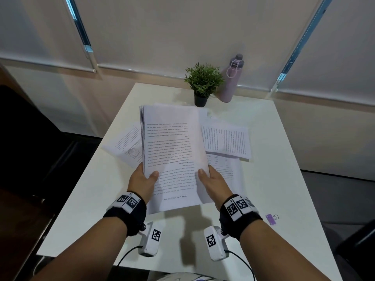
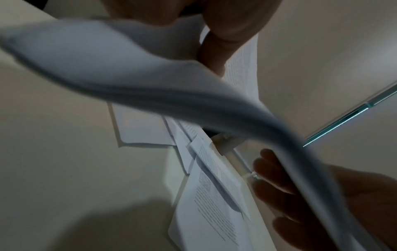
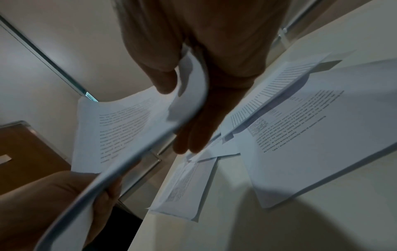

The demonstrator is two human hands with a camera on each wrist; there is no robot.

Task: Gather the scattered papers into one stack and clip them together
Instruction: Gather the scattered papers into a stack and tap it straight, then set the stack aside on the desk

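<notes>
A stack of printed white papers (image 1: 172, 147) is held up above the table by both hands. My left hand (image 1: 145, 180) grips its lower left edge, thumb on top. My right hand (image 1: 211, 179) grips the lower right edge the same way. In the left wrist view the stack (image 2: 150, 81) bends across the frame, blurred, with my right hand's fingers (image 2: 272, 183) under it. In the right wrist view the stack (image 3: 128, 129) curves between both hands. Loose printed sheets lie on the table on the left (image 1: 126, 144) and right (image 1: 227, 141). A purple binder clip (image 1: 271, 218) lies right of my right wrist.
A small potted plant (image 1: 203, 84) and a pink bottle (image 1: 231, 80) stand at the far edge of the white table (image 1: 274, 159). A dark chair or cabinet is on the left. Bare tabletop shows in front of my wrists and along the right side.
</notes>
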